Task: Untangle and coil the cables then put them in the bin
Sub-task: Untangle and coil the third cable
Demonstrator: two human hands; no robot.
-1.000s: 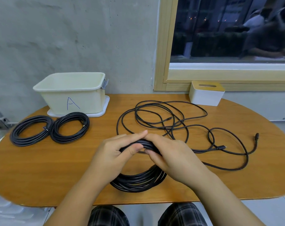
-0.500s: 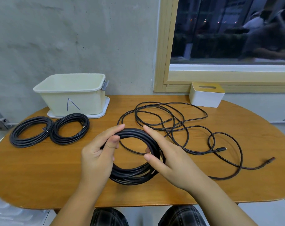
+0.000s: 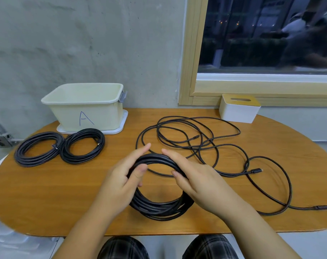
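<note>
Head view: left hand [image 3: 124,181] and right hand [image 3: 202,182], fingers curled, grip a black coiled cable [image 3: 159,208] near the table's [image 3: 46,193] front edge; bin [image 3: 84,107] stands at the back left corner.

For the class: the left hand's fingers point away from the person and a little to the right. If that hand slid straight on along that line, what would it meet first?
Probably the loose tangled cable: the left hand fingers end just short of its nearest loop. Height above the table is unclear.
</note>
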